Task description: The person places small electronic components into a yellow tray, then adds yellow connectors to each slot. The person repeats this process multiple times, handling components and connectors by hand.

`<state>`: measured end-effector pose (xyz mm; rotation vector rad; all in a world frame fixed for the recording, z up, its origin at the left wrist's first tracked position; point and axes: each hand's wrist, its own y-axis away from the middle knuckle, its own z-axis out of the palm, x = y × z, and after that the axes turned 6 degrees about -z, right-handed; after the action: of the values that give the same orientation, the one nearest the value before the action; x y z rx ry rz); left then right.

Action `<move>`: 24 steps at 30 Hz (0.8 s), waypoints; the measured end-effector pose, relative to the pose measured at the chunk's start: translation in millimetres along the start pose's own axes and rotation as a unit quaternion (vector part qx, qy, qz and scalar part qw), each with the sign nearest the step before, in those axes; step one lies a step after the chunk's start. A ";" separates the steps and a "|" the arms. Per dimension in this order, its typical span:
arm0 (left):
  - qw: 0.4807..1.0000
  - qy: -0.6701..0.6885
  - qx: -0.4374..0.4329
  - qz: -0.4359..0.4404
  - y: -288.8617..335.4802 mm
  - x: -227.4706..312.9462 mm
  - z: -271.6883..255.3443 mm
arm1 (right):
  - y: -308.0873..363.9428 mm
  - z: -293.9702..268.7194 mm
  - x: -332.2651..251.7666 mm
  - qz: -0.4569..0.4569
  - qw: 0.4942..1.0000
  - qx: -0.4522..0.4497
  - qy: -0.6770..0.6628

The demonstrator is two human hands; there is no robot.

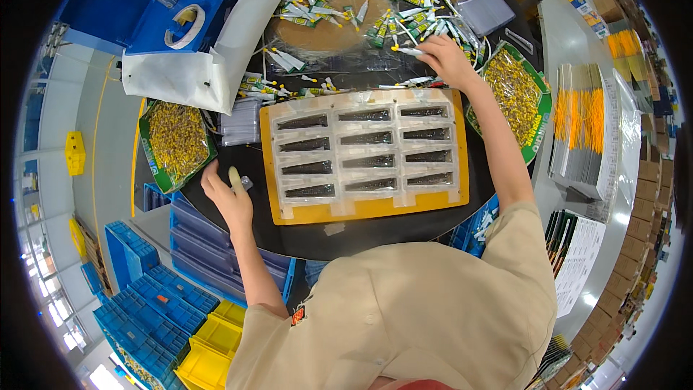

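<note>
Left hand (229,198) curls loosely near the yellow board (364,206), elbow bent; right arm stretches beyond it, right hand (449,61) pinching.

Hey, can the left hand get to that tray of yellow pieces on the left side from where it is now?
Probably yes. The left hand rests at the black table's edge right beside the green-rimmed tray of yellow pieces, and nothing lies between them. It already holds a small pale piece, which may hinder picking.

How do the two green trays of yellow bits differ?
The left green tray lies beside the left hand, which holds a small pale piece. The right green tray lies beyond the right forearm and looks longer; the right hand reaches into the pile of small tubes. Both hold yellow pieces.
</note>
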<state>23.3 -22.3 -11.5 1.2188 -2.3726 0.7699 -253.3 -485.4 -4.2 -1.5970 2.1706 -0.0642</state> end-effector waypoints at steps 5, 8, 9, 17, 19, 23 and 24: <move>0.973 0.045 -0.056 0.218 -94.2 54.5 45.3 | 54.9 -42.7 -38.9 0.202 0.929 -0.050 -0.306; 0.936 0.012 -0.116 0.332 -153.4 79.8 98.1 | 69.7 -56.9 -47.1 0.210 0.937 -0.086 -0.264; 0.922 -0.017 -0.130 0.364 -169.8 83.0 112.4 | 68.2 -56.3 -46.0 0.139 0.965 -0.092 -0.205; 0.890 0.024 -0.303 0.340 -205.5 72.8 142.8 | -43.0 18.3 -2.2 0.039 0.999 0.025 -0.020; 0.901 0.020 -0.313 0.300 -201.5 75.9 140.4 | -74.2 33.1 7.9 0.030 0.999 -0.010 0.014; 0.927 0.075 -0.294 0.220 -186.2 84.8 125.3 | -83.7 20.1 -1.9 -0.107 0.992 0.048 0.040; 0.932 0.085 -0.306 0.175 -179.3 85.8 118.0 | -74.4 16.0 -15.1 -0.086 0.996 0.013 -0.010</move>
<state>114.7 -234.5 -3.8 0.4614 -2.4300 0.1716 -177.0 -492.7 8.0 -1.7581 2.0050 -0.1288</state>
